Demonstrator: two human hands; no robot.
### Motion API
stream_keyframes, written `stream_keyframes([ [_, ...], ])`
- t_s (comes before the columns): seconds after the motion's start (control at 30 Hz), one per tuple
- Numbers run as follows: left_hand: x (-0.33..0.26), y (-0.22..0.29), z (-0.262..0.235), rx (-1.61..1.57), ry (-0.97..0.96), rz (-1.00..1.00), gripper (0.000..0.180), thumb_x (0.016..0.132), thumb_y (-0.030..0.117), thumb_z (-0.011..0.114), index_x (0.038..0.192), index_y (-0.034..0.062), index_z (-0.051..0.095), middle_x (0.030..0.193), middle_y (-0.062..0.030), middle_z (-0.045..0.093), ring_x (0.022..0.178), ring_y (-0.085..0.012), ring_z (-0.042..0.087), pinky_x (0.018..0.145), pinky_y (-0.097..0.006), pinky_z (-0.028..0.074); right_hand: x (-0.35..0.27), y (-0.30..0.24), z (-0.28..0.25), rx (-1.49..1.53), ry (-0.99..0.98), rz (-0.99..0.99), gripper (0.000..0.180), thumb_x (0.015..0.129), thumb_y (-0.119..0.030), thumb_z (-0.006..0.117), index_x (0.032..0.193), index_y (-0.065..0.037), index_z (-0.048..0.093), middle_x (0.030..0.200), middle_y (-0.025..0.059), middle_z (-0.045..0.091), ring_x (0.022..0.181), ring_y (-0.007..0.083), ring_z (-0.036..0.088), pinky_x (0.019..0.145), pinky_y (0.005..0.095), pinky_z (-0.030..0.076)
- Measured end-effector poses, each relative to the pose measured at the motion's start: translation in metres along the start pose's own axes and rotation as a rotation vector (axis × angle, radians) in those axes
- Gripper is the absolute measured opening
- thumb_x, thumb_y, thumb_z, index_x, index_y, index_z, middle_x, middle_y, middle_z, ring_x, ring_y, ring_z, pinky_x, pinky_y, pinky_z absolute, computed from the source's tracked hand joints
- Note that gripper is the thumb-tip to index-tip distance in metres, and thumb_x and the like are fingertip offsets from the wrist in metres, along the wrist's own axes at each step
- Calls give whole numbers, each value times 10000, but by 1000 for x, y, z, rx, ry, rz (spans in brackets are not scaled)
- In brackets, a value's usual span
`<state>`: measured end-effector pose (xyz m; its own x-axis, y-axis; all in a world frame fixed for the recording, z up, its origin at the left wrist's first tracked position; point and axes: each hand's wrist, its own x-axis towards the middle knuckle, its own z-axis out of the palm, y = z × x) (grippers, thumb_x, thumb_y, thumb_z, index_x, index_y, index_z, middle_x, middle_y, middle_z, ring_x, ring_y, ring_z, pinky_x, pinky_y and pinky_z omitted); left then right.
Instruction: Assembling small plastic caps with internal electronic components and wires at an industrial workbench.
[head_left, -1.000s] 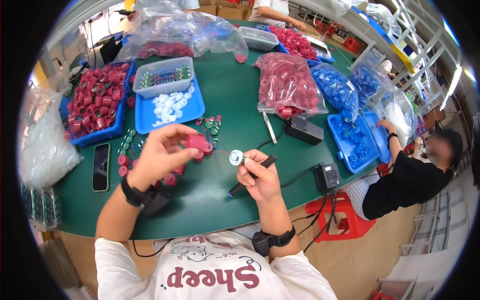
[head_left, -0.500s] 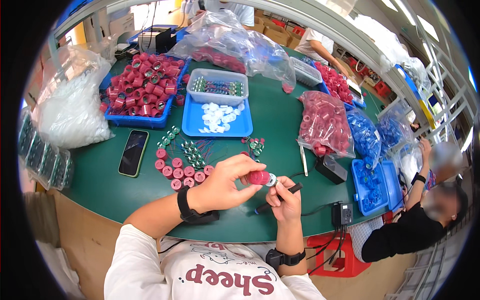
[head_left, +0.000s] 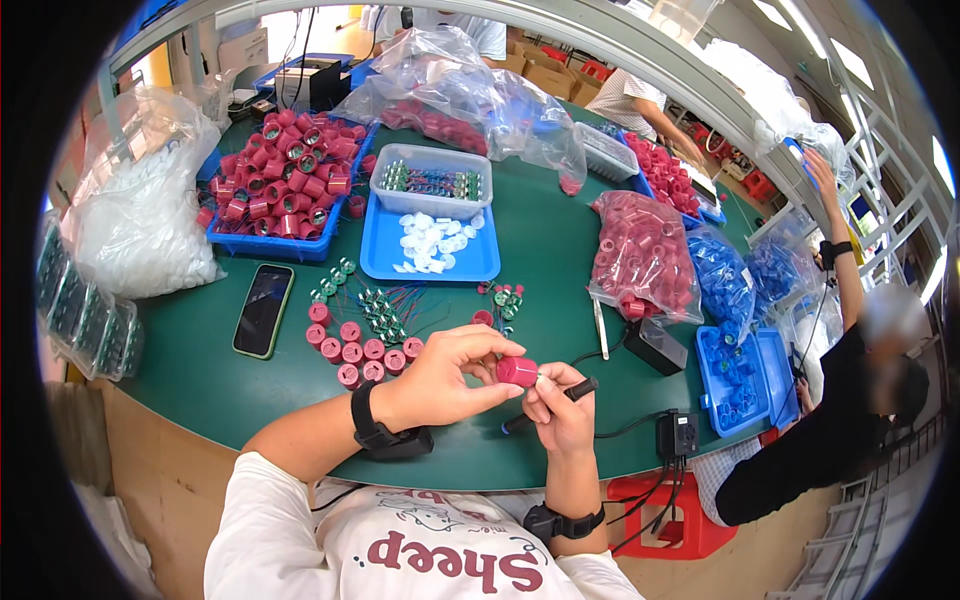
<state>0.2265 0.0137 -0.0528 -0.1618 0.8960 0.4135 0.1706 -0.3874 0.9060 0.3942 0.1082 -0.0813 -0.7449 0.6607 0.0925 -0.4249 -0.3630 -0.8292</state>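
Green worktable (head_left: pixel 560 270), crowded with parts. Red cap (head_left: pixel 517 372) pinched in left hand (head_left: pixel 445 375) fingertips; right hand (head_left: pixel 560 410) closed around black tool (head_left: pixel 550 403), touching cap.

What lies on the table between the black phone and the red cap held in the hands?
In the head view, a cluster of red caps stands between the phone and the held cap.

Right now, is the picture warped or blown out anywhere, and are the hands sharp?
Head view: strong fisheye, the green table edge bows and the corners go black; windows at top are blown out; left hand, right hand and red cap look sharp.
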Motion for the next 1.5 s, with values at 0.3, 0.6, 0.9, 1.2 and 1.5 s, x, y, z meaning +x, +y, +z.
stream_keyframes([
  [0.3, -4, 7, 6, 18, 7, 132, 371, 725, 13, 718, 1073, -27, 597, 1016, -135, 587, 861, -175, 625, 705, -258, 543, 1, -5, -1, 337, -157, 155, 120, 879, -45, 522, 932, 51, 570, 736, 113, 598, 452, 66, 422, 419, 187, 321],
  [0.6, -9, 19, 9, 282, 139, 330, 284, 742, 80, 694, 991, -17, 597, 873, -122, 597, 729, -226, 617, 617, -293, 514, 6, -2, -1, 131, -144, 112, 159, 882, -74, 514, 915, 64, 586, 727, 117, 572, 450, 69, 417, 391, 179, 310],
  [0.9, -17, 19, 7, 366, 145, 335, 189, 782, 84, 611, 944, -6, 573, 798, -111, 523, 696, -260, 552, 592, -339, 464, 15, 12, -3, 404, -330, 200, 232, 871, -125, 458, 910, 77, 564, 624, 94, 515, 421, 74, 380, 359, 196, 270],
  [1.2, -20, 23, 9, 359, 179, 367, 179, 761, 78, 620, 899, -16, 558, 765, -114, 490, 642, -269, 531, 562, -354, 447, 9, 17, -6, 173, -269, 72, 212, 899, -153, 487, 854, 38, 567, 589, 84, 542, 419, 91, 418, 397, 210, 321],
  [1.5, -22, 19, 16, 255, 155, 416, 243, 737, 70, 646, 940, -37, 567, 827, -144, 563, 712, -285, 574, 605, -340, 475, -7, -6, 13, 150, -323, 72, 218, 887, -144, 510, 834, 52, 589, 455, 43, 481, 361, 89, 387, 337, 239, 270],
])
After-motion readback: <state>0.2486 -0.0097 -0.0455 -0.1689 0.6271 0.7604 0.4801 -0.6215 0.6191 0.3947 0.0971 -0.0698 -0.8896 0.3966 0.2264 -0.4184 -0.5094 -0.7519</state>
